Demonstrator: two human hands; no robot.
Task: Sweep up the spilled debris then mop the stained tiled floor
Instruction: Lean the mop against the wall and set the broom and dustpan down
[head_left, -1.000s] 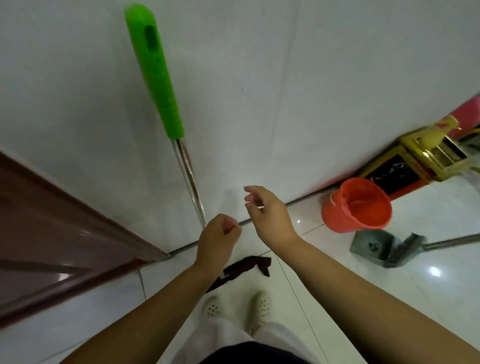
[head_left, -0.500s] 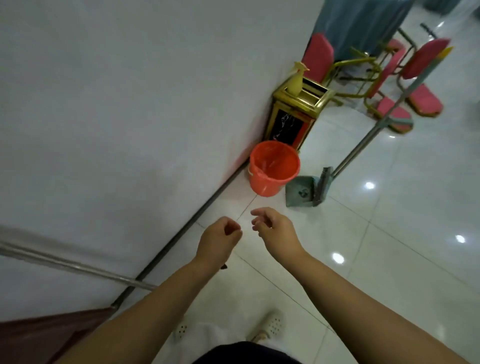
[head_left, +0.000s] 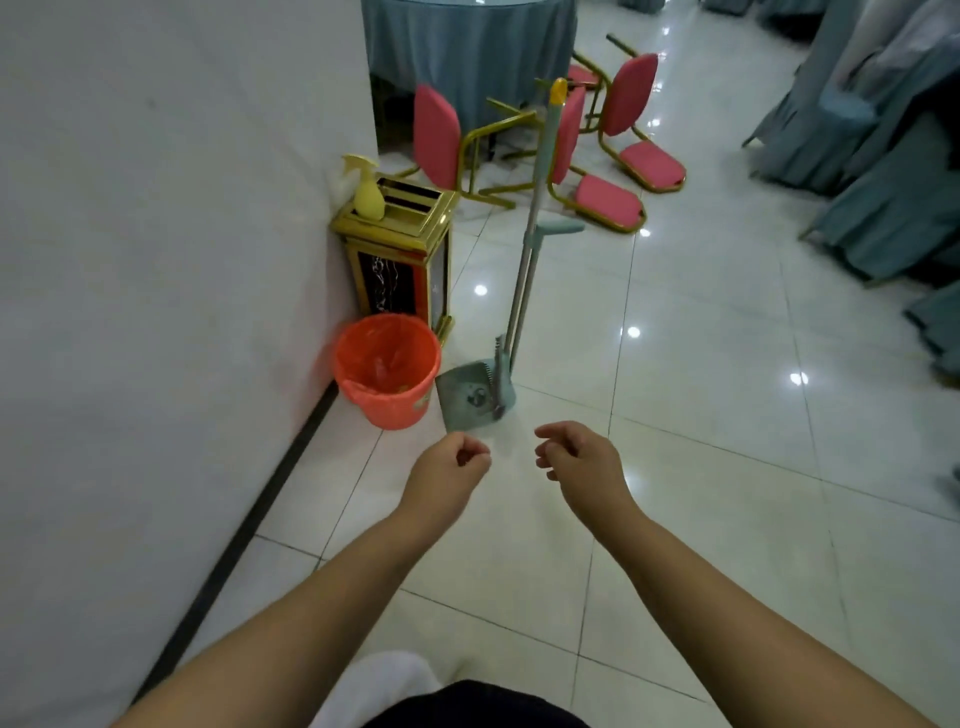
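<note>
The tiled floor (head_left: 701, 467) is glossy white and fills most of the view, with ceiling lights reflected in it. A plain white wall (head_left: 156, 260) runs along the left side and meets the floor at a dark baseboard strip.

At the top, a round table draped in a blue cloth (head_left: 467, 47) stands behind three pink chairs (head_left: 618, 93) with gold frames. More blue drapery lies along the right edge.

A gold-trimmed bin (head_left: 397, 260) stands against the wall, with a yellow spray bottle (head_left: 366, 189) on its top. Just in front of it, touching the wall side, sits an orange bucket (head_left: 387, 369) lined with a thin bag.

Just beside the bucket, to its right, the dustpan (head_left: 470, 397) rests on the floor with its tray facing the camera. The broom (head_left: 535, 208) stands upright with it, both long handles rising together; the broom handle ends in a yellow tip.

Both bare forearms reach forward over the floor, short of the dustpan. The left hand (head_left: 449, 475) has its fingers curled into a loose fist and holds nothing. The right hand (head_left: 582, 462) has its fingers loosely bent, thumb apart, and holds nothing. The two hands are near each other but not touching.
</note>
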